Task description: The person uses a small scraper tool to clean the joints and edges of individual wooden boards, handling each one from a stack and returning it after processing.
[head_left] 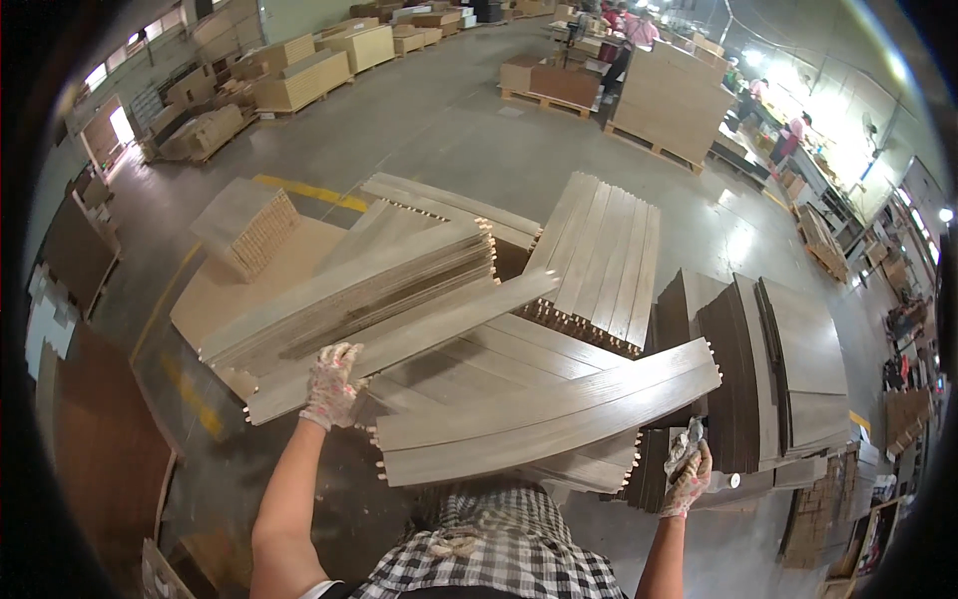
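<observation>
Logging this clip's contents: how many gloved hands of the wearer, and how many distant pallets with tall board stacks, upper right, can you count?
Gloved hands: 2, left hand on a grey board, right hand holding a small pale object.
Tall pallet stacks upper right: 1, the pallet stack.
Total: 3

1. The long boards [544, 411] in the centre of the frame look like wood-grain laminate in grey-brown, smooth and matt, with small pale wooden dowels along their edges.
2. The flat sheet [269, 275] under the stacks at centre left looks like raw, light, unfinished board.
3. The dark panels [743, 369] at the right show a brown, smooth face with a faint sheen.
4. Both the left hand [332, 384] and the right hand [689, 477] wear knitted cloth gloves, pale and speckled.
5. The shirt [489, 554] at the lower edge is checked woven cloth.
6. The floor [439, 130] is grey concrete, polished and glossy where light falls at the upper right.
</observation>
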`<state>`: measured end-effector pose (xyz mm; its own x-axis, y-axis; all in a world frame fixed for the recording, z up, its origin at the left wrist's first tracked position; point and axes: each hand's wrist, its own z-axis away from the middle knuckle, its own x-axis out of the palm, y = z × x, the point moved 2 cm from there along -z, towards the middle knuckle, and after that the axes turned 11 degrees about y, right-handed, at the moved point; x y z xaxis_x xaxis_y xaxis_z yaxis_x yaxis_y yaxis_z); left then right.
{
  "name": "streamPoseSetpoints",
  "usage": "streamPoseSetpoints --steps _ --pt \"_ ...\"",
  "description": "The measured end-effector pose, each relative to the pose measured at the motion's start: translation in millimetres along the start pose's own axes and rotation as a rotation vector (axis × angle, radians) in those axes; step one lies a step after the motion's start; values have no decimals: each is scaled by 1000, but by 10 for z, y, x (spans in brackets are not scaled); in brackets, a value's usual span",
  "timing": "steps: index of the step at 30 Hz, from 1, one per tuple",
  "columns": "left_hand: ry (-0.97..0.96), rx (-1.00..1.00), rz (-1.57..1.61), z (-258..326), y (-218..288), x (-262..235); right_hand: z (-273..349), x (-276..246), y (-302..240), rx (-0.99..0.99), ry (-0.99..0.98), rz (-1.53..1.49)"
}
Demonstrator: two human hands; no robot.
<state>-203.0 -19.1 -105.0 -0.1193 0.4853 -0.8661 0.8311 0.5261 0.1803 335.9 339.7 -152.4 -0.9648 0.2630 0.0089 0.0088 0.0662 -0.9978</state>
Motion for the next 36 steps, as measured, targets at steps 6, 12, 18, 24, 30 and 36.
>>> streamPoseSetpoints --steps 6,12,18,24,30,36 --pt "-188 -109 -134 147 -945 611 652 -4 -193 -34 67 53" --pt "-115 -101 -158 194 -1222 1061 1272 -241 -286 73 124 97" --pt "199 -620 -29 190 -940 1217 1583 -216 -237 92 100 146" --pt "45 232 570 -140 637 191 1453 183 -165 36 -15 79" --pt "-359 354 348 -163 1737 71 1114 575 -250 130 -106 -48" --pt "-343 313 227 -202 1759 218 518 573 -423 98 -41 -122"
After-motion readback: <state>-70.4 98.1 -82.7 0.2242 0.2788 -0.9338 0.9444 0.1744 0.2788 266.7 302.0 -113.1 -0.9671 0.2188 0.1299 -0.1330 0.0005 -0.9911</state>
